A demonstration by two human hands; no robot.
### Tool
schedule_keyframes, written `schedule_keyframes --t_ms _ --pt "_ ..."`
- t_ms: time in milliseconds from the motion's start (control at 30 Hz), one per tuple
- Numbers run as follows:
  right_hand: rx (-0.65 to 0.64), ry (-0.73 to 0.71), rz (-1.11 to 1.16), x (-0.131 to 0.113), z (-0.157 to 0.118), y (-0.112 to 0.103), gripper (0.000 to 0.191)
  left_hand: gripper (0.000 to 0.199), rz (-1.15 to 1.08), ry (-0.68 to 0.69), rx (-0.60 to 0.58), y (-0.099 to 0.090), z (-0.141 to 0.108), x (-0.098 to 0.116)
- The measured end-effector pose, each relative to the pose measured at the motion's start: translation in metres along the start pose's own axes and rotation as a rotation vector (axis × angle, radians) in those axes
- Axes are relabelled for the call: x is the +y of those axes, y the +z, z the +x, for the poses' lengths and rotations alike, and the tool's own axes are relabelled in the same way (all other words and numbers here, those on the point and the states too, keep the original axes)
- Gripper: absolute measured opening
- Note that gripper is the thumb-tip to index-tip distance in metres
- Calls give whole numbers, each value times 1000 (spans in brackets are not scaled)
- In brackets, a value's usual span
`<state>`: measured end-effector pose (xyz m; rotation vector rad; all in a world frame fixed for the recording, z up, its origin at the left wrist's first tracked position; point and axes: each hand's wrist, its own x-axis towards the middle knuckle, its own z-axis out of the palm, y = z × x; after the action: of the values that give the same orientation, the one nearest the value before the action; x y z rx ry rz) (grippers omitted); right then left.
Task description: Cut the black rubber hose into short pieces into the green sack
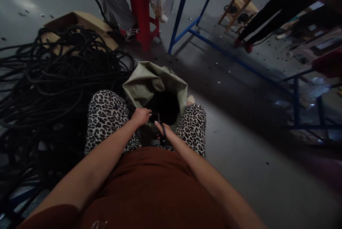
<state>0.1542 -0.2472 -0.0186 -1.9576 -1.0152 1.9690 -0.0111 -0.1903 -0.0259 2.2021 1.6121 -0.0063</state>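
Right hand [167,129]: grip clamped on black-handled scissors [164,132]; left hand [141,116]: grip pinching thin black cord [154,114]. Olive fabric sack [138,92] gapes at twelve o'clock.

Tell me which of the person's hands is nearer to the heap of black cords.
Left. The left hand is by the near edge of the bag, to the right of the heap of black cords; the right hand, holding scissors, is farther right.

open mouth of the olive sack [134,88] giving a way down, black scissors [163,132] across its near edge, leopard-print trouser legs [107,120] hemming both sides, tangled black cables [61,68] blocking left, red stool [141,11] and blue metal frame [180,11] far, open floor [237,143] right
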Motion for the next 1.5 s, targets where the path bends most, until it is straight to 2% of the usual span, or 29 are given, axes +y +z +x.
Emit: schedule_keyframes --t_ms 233,433,600,767,1000,1267,1500 --pt "36 12 3 2 5 2 44 30 6 71 -23 3 0 -2" --pt "89 -42 -61 2 0 -1 40 30 -8 41 20 7 1 -5" --pt "138 -52 -85 9 8 0 36 29 -4 32 49 13 3 -10" --pt "114 -63 -105 14 11 0 35 27 40 37 19 12 3 -9" --pt "86 -42 -130 9 4 -2 33 29 57 6 7 12 4 -10" --pt "74 -20 -59 8 -2 -4 33 30 11 -28 9 9 4 -9" --pt "52 19 -17 1 -8 -3 37 30 9 17 13 10 3 -11"
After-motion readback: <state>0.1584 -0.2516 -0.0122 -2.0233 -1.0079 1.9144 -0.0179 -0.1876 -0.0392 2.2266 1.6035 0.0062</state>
